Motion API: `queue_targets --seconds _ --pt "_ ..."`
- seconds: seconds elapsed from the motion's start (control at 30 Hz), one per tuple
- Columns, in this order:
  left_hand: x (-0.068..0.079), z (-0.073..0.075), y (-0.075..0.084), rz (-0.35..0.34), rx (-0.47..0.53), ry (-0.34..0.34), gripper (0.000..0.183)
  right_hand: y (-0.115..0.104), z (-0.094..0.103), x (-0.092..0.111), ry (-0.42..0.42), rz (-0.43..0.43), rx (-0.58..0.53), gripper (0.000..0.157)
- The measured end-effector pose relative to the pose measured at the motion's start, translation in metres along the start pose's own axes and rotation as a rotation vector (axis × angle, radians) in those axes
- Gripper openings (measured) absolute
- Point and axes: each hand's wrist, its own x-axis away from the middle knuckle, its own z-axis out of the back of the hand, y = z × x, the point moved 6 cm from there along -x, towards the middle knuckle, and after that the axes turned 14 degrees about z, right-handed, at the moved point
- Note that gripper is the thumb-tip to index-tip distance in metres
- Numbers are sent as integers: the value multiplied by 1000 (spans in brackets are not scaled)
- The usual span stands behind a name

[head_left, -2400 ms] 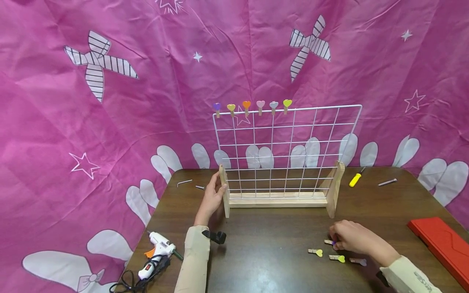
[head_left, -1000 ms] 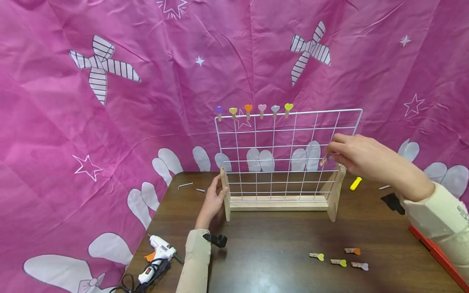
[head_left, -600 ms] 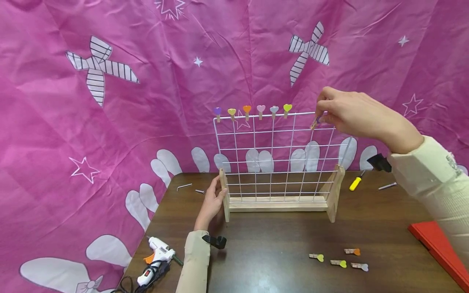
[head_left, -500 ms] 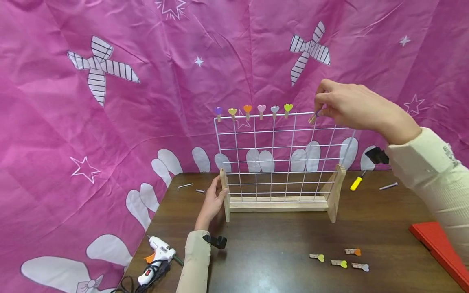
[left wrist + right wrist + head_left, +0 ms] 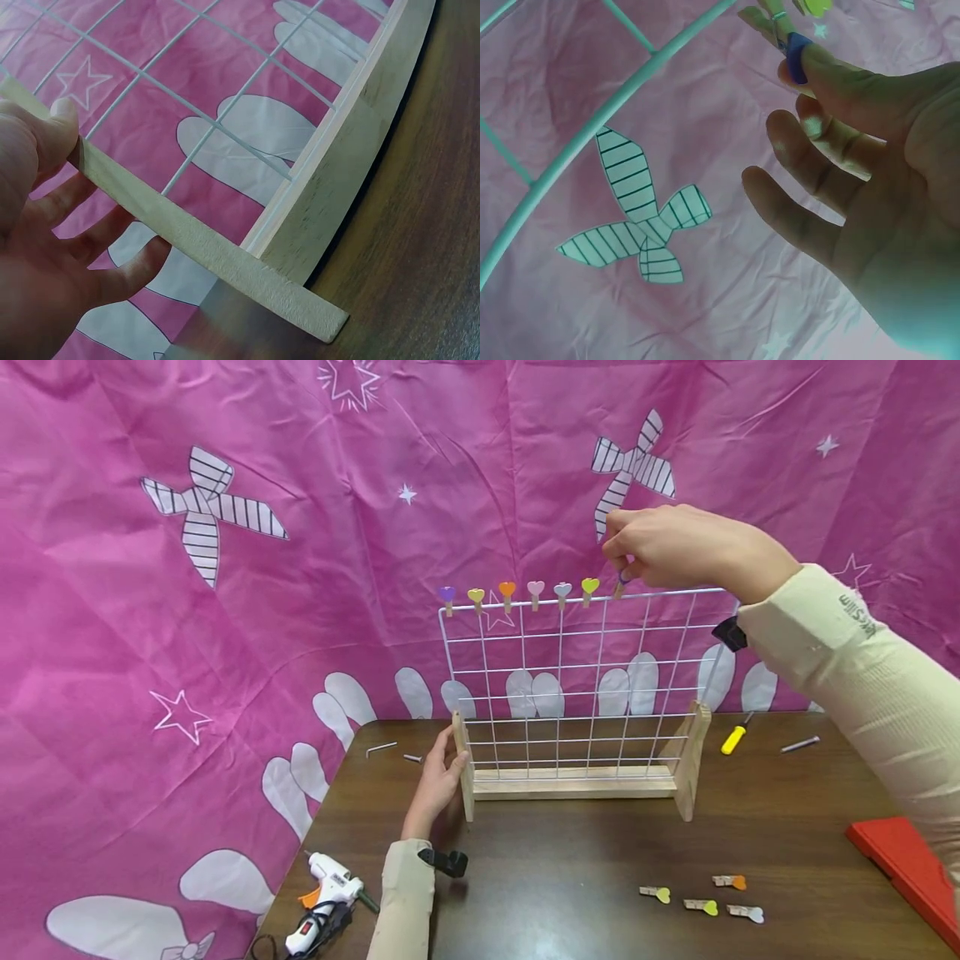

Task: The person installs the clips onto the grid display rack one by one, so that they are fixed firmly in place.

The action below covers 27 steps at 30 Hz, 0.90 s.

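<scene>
A white wire grid (image 5: 678, 592) stands upright in a wooden stand (image 5: 573, 787). My left hand (image 5: 433, 785) grips the stand's left side post (image 5: 217, 251), thumb on the near face and fingers behind. Over the grid's top rail, my right hand (image 5: 678, 545) pinches a small wooden clothespin (image 5: 618, 590) with a purple-blue heart (image 5: 797, 60) between thumb and index finger. The clothespin's wooden end points down at the rail, just right of the lime-heart clothespin (image 5: 590, 587). Several heart clothespins line the rail's left part, from a purple one (image 5: 447, 596) rightward.
On the table lie clothespins with yellow (image 5: 656, 894), lime (image 5: 702, 907), orange (image 5: 731, 882) and white (image 5: 747, 913) hearts. A glue gun (image 5: 330, 881) is front left, a red case (image 5: 903, 860) right. Behind the stand are a yellow screwdriver (image 5: 735, 739), a bolt (image 5: 800, 745) and a hex key (image 5: 381, 748).
My right hand has picked the purple-heart clothespin off the table, lifted it, and carried it leftward to the top rail beside the lime one. My left hand keeps its grip on the post.
</scene>
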Motion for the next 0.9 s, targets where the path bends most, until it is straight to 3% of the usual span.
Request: queue_targets --seconds 0.53,0.63,0.9 --pt "0 1 0 14 -4 16 50 1 -12 -10 -77 -40 -21 10" --pt "0 2 0 19 -3 21 50 2 -11 -6 -68 -78 -66 7" --pt "0 1 2 -3 -6 22 50 -2 -5 21 49 -119 -126 18"
